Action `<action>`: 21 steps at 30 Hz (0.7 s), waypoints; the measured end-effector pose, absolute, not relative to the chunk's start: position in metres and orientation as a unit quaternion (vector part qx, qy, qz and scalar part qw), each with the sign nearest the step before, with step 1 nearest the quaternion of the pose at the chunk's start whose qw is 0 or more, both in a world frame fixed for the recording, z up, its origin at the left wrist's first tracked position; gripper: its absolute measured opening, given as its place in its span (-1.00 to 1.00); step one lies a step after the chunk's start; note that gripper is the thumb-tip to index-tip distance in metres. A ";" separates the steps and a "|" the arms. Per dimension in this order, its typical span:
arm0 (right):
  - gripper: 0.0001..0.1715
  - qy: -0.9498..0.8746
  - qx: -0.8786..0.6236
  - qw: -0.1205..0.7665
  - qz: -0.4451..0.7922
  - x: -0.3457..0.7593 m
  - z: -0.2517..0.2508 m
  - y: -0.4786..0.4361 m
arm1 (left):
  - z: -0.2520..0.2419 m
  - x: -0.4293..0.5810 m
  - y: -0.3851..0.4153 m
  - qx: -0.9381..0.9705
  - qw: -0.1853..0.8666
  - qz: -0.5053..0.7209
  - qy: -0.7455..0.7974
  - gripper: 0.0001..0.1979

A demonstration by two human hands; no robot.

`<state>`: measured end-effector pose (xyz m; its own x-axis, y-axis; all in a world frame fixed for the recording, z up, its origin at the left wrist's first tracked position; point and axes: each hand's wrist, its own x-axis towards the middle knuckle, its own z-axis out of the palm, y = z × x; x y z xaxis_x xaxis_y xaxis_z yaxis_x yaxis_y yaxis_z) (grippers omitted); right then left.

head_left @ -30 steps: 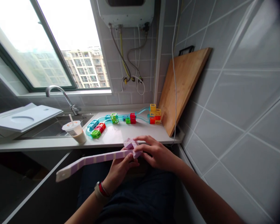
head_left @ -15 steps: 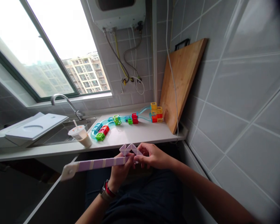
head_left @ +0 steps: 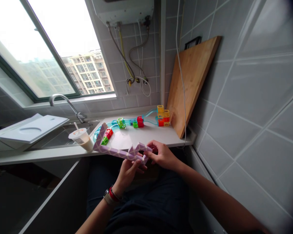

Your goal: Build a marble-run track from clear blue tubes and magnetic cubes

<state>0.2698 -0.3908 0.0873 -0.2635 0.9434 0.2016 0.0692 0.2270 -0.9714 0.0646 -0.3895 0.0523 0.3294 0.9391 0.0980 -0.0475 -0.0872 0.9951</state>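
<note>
A lilac and white snake puzzle (head_left: 117, 152) is held up in front of the counter's edge. Its long straight stretch runs left, then bends upward at the far end; the right end is folded into zigzag peaks. My left hand (head_left: 130, 172) grips it from below near the zigzag, thumb on the near side. At the right end, my right hand (head_left: 162, 156) pinches a segment between thumb and fingers. Part of the puzzle's right tip is hidden by the fingers.
On the counter (head_left: 132, 139) stand a lidded drink cup with a straw (head_left: 81, 139) and a track of coloured cubes (head_left: 140, 122) with blue rails. A wooden board (head_left: 192, 84) leans on the right wall. The sink (head_left: 56, 138) lies left, partly under a white box (head_left: 34, 128).
The puzzle's long stretch has swung and turned; its left end now bends upward, over the counter's edge, rather than pointing straight out left. Both hands keep hold of it near the zigzag.
</note>
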 end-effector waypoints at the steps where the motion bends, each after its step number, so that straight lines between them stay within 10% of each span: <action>1: -0.56 -0.625 -0.396 0.462 0.489 0.270 0.087 -0.389 | 0.054 0.065 -0.390 0.597 0.557 0.442 0.371 -0.56; 21: -0.49 -0.578 -0.337 0.448 0.593 0.275 0.081 -0.381 | 0.063 0.062 -0.387 0.490 0.626 0.461 0.395 -0.62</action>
